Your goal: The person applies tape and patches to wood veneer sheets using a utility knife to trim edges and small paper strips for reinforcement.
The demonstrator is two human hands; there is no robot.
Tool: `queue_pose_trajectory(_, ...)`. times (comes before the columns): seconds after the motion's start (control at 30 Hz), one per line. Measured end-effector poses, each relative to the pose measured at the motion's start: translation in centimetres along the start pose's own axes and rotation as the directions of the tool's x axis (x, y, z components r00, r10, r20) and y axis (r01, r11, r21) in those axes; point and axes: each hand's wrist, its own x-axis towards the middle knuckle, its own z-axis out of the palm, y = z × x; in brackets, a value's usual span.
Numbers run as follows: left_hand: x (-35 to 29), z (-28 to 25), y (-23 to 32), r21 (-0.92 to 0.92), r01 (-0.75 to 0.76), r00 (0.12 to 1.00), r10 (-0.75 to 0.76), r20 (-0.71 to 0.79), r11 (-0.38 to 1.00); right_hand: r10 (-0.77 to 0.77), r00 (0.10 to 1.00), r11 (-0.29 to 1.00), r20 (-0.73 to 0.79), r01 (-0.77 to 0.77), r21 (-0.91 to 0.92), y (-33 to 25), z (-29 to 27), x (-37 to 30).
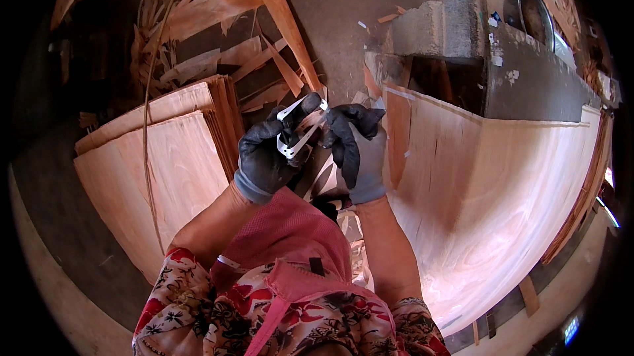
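Note:
In front of my chest, both hands wear black-coated gloves with grey cuffs. My left hand is closed around a looped white strip, which bends above and below its fingers and shows dark spots at the lower bend. Close against it on the right is my right hand, its fingers bent and pressed together at the strip's edge. What those fingertips pinch is hidden, so I cannot tell whether they grip the strip.
A stack of thin wood sheets stands at left, with a thin rod across it. At right a larger stack of veneer sheets meets a grey concrete block and a metal ring. Wood offcuts litter the floor ahead.

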Motion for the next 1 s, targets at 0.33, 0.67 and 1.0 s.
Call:
queue_pose_trajectory(0.33, 1.2, 0.6, 0.4, -0.007, -0.194, 0.950, 0.186, -0.251, 0.981, -0.265, 0.954, 0.931, -0.142, 0.215, -0.294, -0.3, -1.5, -1.2)
queue_pose_trajectory(0.67, 0.6, -16.7, 2.9, 0.334, 0.277, 0.913, -0.138, -0.385, 0.901, -0.233, 0.964, 0.830, 0.126, 0.265, -0.491, -1.8, -3.0, -4.9)
queue_pose_trajectory(1.0, 4.8, -4.5, 0.5, 0.917, -0.198, 0.967, -0.086, 0.241, 0.346, 0.221, 0.954, 0.798, 0.203, -0.058, -0.599, -2.5, -5.4, -2.4)
